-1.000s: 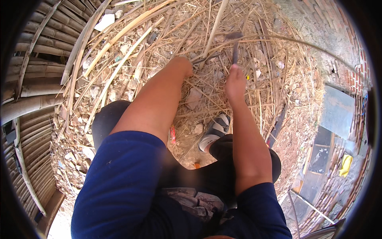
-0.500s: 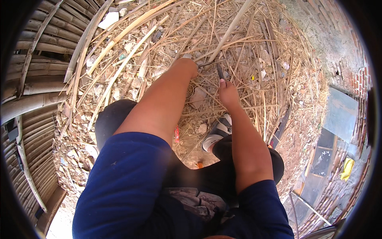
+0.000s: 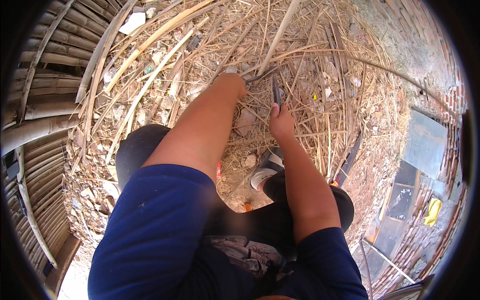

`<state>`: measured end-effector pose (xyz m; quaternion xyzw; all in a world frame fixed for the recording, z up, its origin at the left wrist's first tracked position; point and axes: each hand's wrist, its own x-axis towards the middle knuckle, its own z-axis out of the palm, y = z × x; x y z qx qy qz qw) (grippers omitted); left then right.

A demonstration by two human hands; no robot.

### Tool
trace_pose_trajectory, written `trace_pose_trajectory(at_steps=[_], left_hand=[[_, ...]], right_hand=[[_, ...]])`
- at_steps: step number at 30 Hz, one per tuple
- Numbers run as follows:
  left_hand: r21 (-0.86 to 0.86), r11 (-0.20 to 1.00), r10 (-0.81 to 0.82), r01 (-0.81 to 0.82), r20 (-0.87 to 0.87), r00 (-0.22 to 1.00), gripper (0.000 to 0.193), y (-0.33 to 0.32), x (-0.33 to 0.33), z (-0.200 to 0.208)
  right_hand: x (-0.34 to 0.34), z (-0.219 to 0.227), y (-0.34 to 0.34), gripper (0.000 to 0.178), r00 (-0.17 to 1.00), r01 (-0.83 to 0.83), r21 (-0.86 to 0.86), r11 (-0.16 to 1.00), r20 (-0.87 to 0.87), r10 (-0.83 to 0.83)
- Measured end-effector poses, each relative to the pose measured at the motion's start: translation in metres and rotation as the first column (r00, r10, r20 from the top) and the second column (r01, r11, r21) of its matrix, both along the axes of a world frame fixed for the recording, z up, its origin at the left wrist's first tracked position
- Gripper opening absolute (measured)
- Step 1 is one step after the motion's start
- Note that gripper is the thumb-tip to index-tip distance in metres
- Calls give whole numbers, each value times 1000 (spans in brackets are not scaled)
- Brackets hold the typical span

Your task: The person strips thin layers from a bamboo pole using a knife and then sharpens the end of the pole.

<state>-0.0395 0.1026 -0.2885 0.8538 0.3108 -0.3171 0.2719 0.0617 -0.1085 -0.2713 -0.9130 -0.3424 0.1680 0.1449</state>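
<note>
Dark, narrow, straight-sided tool (image 3: 276, 91), smooth-looking, pointing away from the body over the litter. Its near end sits in the clenched right hand (image 3: 282, 123), thumb laid along it; the far part projects beyond the fingers. Close by its far end, a thin, dark, slightly bent bar (image 3: 261, 76), running from beside the left hand (image 3: 240, 88). That hand is low at the litter, fingers hidden behind the wrist; cannot tell whether they grip the bar.

Underneath and around: dry, tangled straw-coloured strips (image 3: 305, 55), brittle and fibrous, mixed with stones. Long, pale, split bamboo pole (image 3: 150, 46) lies upper left, gently curved. Nearer the body, a grey-and-white shoe (image 3: 270, 167) and a small red packet (image 3: 218, 170).

Edges: brown slatted bamboo structure (image 3: 47, 107) at left; flat grey sheet (image 3: 425, 137) at right, near rough red brickwork (image 3: 453, 95).
</note>
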Motion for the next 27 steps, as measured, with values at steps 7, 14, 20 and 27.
trace_pose_trajectory(at_steps=[7,14,20,27], left_hand=[[-7,999,47,-47,53,997,36,1,-4,-19],[-8,996,84,-84,56,995,37,-3,-5,-7],[-5,998,62,-62,14,998,37,-4,-9,-3],[-12,997,70,-70,44,997,34,-9,-3,-14]], right_hand=[[19,30,31,51,988,117,205,972,-125,-93],[12,63,45,49,987,155,470,869,-120,-110],[-5,1,10,53,992,16,-94,995,-124,-27],[35,-15,13,51,957,227,256,940,-237,-166]])
